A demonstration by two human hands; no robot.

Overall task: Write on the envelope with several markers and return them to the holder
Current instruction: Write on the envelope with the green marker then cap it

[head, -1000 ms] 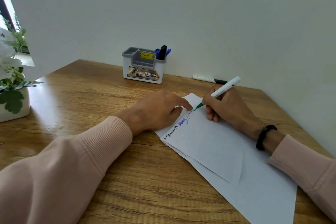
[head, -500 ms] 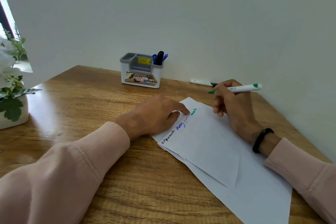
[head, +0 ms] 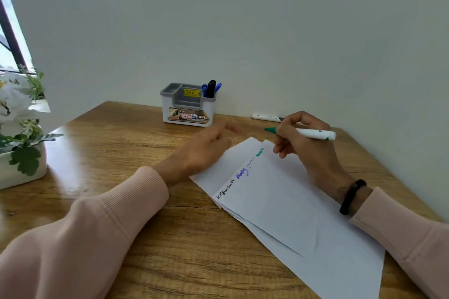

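Both hands are working: our right hand (head: 306,145) is gripping the green marker (head: 301,132) above the envelope's (head: 279,199) far corner, while our blurred left hand (head: 206,150) is hovering, fingers loose, near the holder (head: 187,114).

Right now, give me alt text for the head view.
A right hand holds an uncapped green marker above a white envelope bearing black, blue and green writing; the blurred left hand lies beside it. A marker holder stands behind on the wooden desk.
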